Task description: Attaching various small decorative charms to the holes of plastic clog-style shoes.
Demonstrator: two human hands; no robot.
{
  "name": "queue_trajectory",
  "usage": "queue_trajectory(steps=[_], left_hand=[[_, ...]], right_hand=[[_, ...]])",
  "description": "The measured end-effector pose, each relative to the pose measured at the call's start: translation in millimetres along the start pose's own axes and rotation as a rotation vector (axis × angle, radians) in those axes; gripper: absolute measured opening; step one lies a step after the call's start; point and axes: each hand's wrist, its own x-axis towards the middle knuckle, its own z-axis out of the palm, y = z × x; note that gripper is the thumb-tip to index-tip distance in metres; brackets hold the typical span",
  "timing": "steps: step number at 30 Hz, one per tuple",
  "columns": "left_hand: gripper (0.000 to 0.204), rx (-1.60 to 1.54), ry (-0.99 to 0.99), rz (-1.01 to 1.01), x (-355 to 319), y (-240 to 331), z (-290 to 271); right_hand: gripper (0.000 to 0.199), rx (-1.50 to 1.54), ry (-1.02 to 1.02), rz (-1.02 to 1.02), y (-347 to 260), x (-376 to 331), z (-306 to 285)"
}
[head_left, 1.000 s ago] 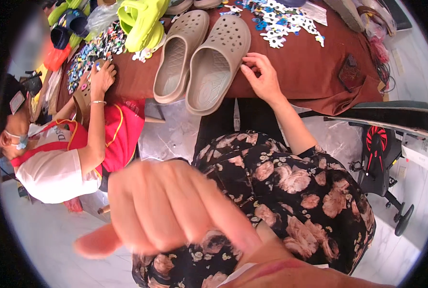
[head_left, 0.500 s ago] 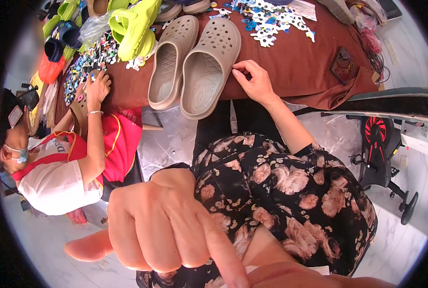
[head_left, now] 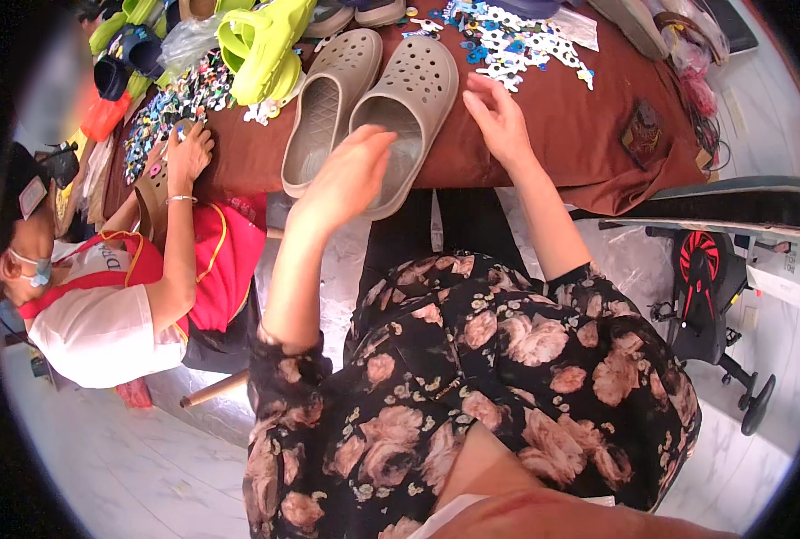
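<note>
A pair of grey-brown clogs with round holes lies side by side at the table's near edge, toes pointing away: the left clog and the right clog. My left hand is over the right clog's foot opening, loosely bent with nothing seen in it; whether it touches the clog I cannot tell. To the right of that clog, my right hand is raised above the cloth, thumb and fingers apart, holding nothing. Beyond the toes lies a spread of small white and blue shoe charms.
A brown cloth covers the table. Lime-green clogs and a heap of mixed charms lie at the left. There a co-worker in a red apron handles a brown clog. A dark patterned square is at the right.
My left hand has gone from close before the camera, low in the picture, up to the right clog. My right hand has lifted slightly off the clog's side, fingers spreading.
</note>
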Motion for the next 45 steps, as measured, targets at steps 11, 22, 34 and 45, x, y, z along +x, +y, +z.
queue_trajectory(steps=[11,22,34,45], left_hand=[[0.035,0.393,-0.491,-0.234,103.8,-10.1,47.7],[0.035,0.457,-0.312,-0.440,72.1,21.8,68.2],[0.036,0.515,-0.115,-0.482,80.9,14.4,83.2],[0.036,0.440,-0.078,-0.188,96.7,1.6,98.7]], right_hand=[[0.044,-0.420,-0.172,-0.201,10.7,30.9,33.8],[0.045,-0.931,0.024,-0.245,65.0,183.2,26.3],[0.023,-0.007,0.312,-0.077,49.8,158.3,-4.6],[0.018,0.408,0.090,0.220,-17.8,47.0,-26.9]])
